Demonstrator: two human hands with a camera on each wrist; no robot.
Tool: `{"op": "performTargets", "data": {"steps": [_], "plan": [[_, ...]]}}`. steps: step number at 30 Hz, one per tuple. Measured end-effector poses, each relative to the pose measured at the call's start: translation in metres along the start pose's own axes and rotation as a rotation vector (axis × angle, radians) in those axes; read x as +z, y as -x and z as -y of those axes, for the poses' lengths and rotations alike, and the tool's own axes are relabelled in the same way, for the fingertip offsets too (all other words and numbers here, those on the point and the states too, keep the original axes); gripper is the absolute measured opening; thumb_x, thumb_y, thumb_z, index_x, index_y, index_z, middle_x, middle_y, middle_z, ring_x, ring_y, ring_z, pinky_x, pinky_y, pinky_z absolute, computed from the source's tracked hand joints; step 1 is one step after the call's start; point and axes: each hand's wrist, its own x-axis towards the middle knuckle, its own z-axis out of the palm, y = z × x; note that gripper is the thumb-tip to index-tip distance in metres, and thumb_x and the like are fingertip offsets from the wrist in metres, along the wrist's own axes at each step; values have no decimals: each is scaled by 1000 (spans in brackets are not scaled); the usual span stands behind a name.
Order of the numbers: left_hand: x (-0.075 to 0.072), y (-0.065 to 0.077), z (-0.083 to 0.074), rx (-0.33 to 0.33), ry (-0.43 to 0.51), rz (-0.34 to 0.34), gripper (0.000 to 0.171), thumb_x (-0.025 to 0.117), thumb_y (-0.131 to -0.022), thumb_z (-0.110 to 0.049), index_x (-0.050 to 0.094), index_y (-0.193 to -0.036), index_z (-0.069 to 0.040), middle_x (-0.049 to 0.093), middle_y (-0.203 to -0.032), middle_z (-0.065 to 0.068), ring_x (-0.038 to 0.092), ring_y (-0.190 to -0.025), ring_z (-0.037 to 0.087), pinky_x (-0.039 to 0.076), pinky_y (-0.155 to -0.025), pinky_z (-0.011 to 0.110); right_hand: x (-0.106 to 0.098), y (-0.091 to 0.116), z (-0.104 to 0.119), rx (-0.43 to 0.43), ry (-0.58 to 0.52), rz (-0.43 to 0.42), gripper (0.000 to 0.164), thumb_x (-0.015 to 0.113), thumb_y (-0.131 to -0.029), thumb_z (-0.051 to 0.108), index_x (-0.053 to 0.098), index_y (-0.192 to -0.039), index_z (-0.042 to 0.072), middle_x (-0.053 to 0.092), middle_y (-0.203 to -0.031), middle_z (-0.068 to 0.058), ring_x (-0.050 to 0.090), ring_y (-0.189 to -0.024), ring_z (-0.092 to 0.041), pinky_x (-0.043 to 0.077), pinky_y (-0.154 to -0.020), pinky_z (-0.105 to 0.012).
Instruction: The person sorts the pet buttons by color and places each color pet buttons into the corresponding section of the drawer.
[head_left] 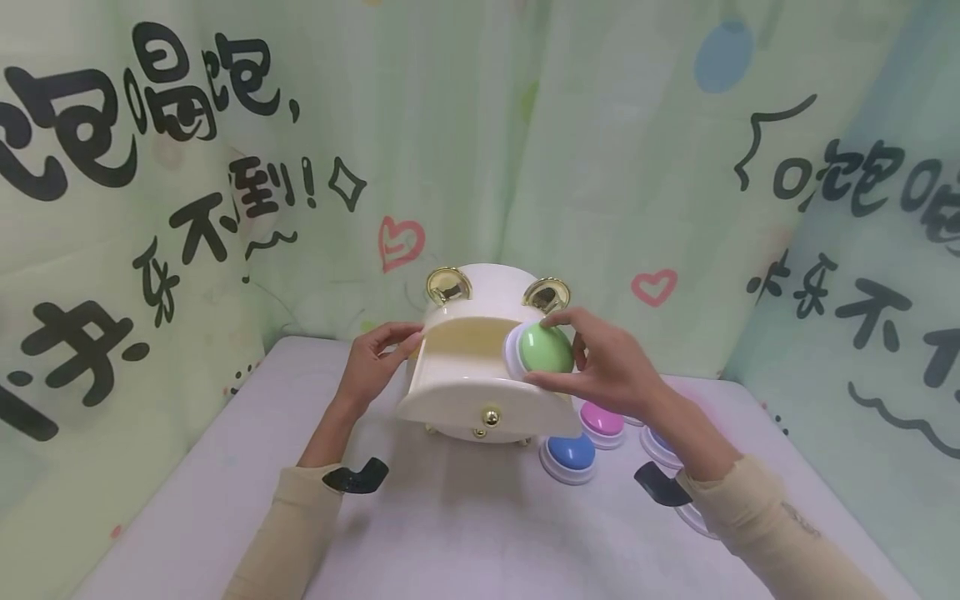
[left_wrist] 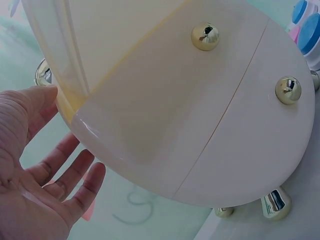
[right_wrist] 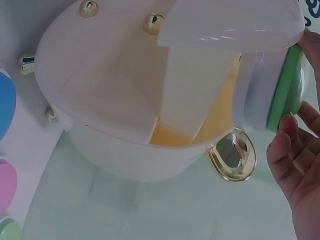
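Note:
A white storage box (head_left: 491, 292) with gold ear-like trims stands on the table, its curved upper drawer (head_left: 457, 402) pulled out toward me. At the box's left edge rests my left hand (head_left: 375, 358); in the left wrist view its thumb touches the rim and the other fingers spread loosely along the side. My right hand (head_left: 611, 358) pinches a green push button (head_left: 546, 348) with a white base between thumb and fingers. The button is tilted on its side, over the right part of the open drawer, base turned toward the compartment. In the right wrist view, the drawer front (right_wrist: 232, 25) partly overlaps it.
A blue button (head_left: 572, 454) and a pink button (head_left: 602, 418) lie on the table (head_left: 450, 533) right of the box. More buttons sit under my right forearm, partly hidden. A printed curtain (head_left: 465, 167) hangs behind and along both sides.

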Motion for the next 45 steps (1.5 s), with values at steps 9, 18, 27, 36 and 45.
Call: {"op": "performTargets", "data": {"steps": [9, 18, 27, 36, 45], "plan": [[-1, 2, -3, -14, 11, -5, 31, 71, -99, -21, 71, -124, -4, 71, -126, 14, 63, -118, 21, 53, -86, 20, 1, -4, -3, 32, -135, 101, 57, 92, -76, 24, 61, -123, 14, 58, -74, 4, 54, -66, -12, 44, -57, -25], [-2, 4, 2, -21, 7, -7, 31, 70, -99, -21, 71, -124, -4, 70, -126, 13, 63, -119, 20, 53, -87, 21, 3, -4, -6, 82, -218, 213, 47, 86, -84, 26, 62, -124, 18, 72, -112, -2, 57, -71, -15, 48, -58, -27], [-2, 4, 3, -20, 5, -6, 31, 70, -99, -21, 71, -125, -3, 70, -126, 14, 63, -119, 19, 53, -87, 20, 6, -3, -7, 88, -192, 255, 37, 84, -87, 25, 68, -117, 10, 73, -114, -6, 61, -73, -13, 50, -61, -27], [0, 4, 1, -27, 14, 1, 31, 69, -99, -21, 71, -125, -3, 70, -127, 15, 63, -118, 17, 53, -87, 21, 5, 3, -13, 109, -174, 169, 32, 80, -91, 25, 70, -117, 10, 74, -112, -4, 64, -81, -13, 53, -63, -27], [-1, 1, -2, -27, 12, 6, 31, 70, -99, -23, 71, -124, -4, 70, -126, 14, 63, -119, 22, 53, -87, 22, -9, 12, -25, 148, -164, -16, 27, 77, -94, 20, 70, -118, 10, 73, -110, -3, 66, -81, -16, 54, -62, -28]]}}
